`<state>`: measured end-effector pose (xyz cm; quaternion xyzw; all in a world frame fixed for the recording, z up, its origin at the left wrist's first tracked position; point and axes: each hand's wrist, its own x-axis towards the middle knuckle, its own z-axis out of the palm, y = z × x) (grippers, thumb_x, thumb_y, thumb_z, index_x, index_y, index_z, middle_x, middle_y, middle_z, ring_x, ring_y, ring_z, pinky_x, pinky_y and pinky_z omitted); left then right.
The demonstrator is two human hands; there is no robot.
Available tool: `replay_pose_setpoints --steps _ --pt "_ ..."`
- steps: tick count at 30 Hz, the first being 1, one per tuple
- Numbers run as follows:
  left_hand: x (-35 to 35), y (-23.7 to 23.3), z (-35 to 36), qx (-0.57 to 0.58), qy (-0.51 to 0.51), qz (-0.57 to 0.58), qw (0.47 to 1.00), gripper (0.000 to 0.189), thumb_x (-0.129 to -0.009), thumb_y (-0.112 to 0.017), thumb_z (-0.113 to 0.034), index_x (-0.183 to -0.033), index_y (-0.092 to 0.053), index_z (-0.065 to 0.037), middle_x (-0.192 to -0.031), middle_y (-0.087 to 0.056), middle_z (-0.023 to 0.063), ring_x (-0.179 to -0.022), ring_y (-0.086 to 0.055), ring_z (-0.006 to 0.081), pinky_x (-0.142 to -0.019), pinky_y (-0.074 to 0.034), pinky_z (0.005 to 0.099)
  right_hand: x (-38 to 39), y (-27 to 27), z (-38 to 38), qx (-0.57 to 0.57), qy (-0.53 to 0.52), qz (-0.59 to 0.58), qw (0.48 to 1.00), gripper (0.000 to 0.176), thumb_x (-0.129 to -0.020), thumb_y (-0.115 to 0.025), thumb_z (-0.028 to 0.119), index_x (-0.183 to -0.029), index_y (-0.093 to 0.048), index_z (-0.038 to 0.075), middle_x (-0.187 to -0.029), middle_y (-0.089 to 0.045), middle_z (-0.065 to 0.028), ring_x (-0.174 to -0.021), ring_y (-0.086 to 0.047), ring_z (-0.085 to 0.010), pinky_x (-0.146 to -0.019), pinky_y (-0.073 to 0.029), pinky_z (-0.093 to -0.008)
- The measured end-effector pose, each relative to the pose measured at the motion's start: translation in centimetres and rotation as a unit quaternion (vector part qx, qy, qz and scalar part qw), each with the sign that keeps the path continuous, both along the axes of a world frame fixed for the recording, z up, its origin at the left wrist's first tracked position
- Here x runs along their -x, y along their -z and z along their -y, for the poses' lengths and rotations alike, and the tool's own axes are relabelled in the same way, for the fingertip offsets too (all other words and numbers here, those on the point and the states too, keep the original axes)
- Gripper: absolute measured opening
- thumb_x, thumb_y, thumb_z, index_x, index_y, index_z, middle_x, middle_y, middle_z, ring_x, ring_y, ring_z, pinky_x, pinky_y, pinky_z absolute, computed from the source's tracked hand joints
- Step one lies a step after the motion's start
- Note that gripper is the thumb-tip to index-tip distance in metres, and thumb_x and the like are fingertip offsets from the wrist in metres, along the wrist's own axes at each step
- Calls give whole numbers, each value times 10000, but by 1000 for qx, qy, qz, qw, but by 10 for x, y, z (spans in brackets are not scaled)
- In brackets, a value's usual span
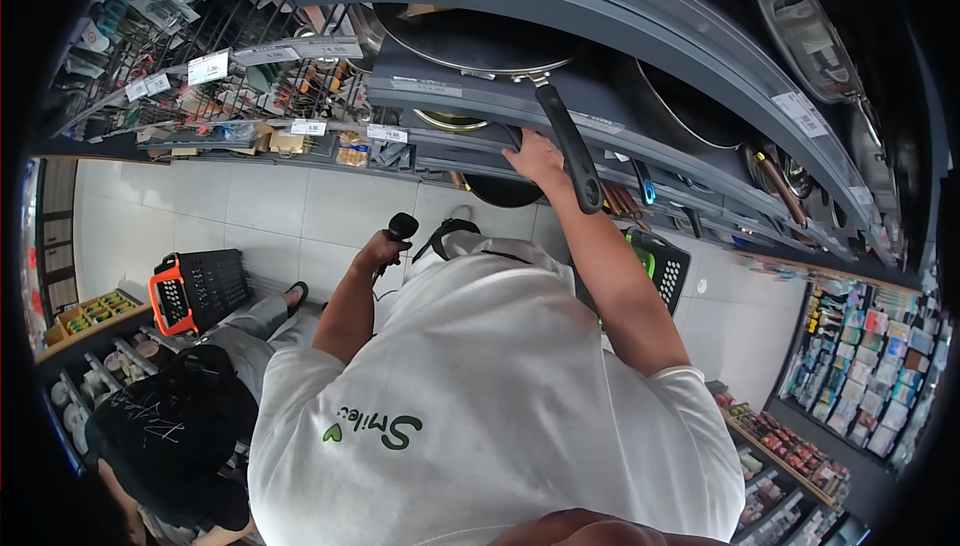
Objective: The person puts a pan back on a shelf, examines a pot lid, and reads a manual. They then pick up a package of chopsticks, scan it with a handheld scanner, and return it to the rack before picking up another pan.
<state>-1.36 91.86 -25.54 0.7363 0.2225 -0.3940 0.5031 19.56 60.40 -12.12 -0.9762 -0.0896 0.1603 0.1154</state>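
My left hand point(381, 250) is closed around a black handheld device point(403, 226) with a rounded head, held low over the floor. My right hand point(538, 159) reaches forward to a lower shelf, its fingers curled at the dark handle of a frying pan point(452, 123); most of that pan is hidden under the shelf above. Just beside my right wrist, the long black handle point(568, 146) of a larger pan point(475, 46) sticks out from the upper shelf. Below my right hand a dark round pan point(502, 191) shows in part.
More pans point(690, 106) fill the shelves to the right. Packaged utensils point(240, 96) hang at the left. An orange-and-black basket point(195, 291) stands on the tiled floor near a person in black point(175, 436). A green-and-black basket point(655, 266) is under my right arm.
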Motion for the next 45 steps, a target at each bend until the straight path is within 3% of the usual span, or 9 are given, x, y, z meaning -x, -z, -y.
replay_pose_setpoints --steps 3,9,11,17,20,22,30,36,45 --pt "-17 -24 -1 -9 2 24 1000 302 -794 -722 -261 -831 -648 30 -603 -600 82 -528 -590 166 -505 -465 319 -15 19 -11 20 18 32 999 617 -828 -635 428 -1316 -481 83 -1112 -667 -151 -1076 -615 -352 -939 -473 -409" --pt "-43 -41 -10 -20 0 113 993 305 -796 -735 -279 -791 -631 8 -621 -604 61 -572 -576 138 -549 -459 297 -28 -4 -17 -40 134 -277 951 479 -824 -637 429 -1126 -636 56 -993 -694 -148 -1025 -641 -300 -886 -482 -404" --pt "-51 -46 -9 41 -98 202 974 295 -792 -739 -280 -783 -624 -9 -653 -608 43 -589 -579 129 -556 -460 303 -13 3 -15 -34 108 -57 992 400 -814 -647 399 -1009 -672 51 -926 -701 -128 -970 -654 -304 -862 -493 -410" --pt "-83 -63 -5 50 -213 232 948 181 -822 -722 -173 -785 -623 -27 -659 -597 19 -604 -581 112 -553 -441 268 27 0 6 -89 115 -46 988 367 -795 -664 335 -1038 -665 60 -930 -693 -153 -943 -653 -323 -827 -505 -421" --pt "-100 -69 10 79 -339 283 894 156 -847 -707 -143 -778 -625 -30 -657 -608 18 -594 -573 97 -551 -422 247 59 12 21 -134 140 -13 981 359 -787 -669 325 -1030 -658 61 -876 -680 -163 -908 -653 -340 -809 -509 -437" --pt "-111 -71 18 85 -334 306 887 143 -854 -699 -144 -807 -634 -26 -662 -614 30 -599 -565 97 -561 -420 246 79 10 27 -188 151 20 970 336 -777 -672 321 -984 -652 56 -804 -659 -179 -851 -653 -359 -774 -511 -453" --pt "-126 -83 56 137 -351 304 875 177 -861 -707 -134 -978 -623 -33 -878 -653 40 -796 -659 158 -615 -460 271 145 -5 69 -91 207 -109 968 266 -781 -678 314 -838 -628 59 -744 -642 -168 -772 -644 -361 -698 -496 -456" --pt "-120 -93 95 209 -361 258 871 179 -872 -697 -146 -1012 -651 -45 -949 -670 34 -851 -660 153 -652 -493 279 201 -32 101 -119 218 -79 965 233 -769 -692 297 -835 -633 81 -731 -643 -176 -769 -631 -380 -686 -494 -470" --pt "-93 -74 161 315 -258 159 899 128 -865 -701 -125 -949 -634 -55 -857 -635 14 -768 -610 120 -689 -504 281 289 -49 166 -100 298 -100 944 219 -749 -725 274 -824 -645 84 -687 -635 -166 -705 -628 -374 -627 -486 -451"
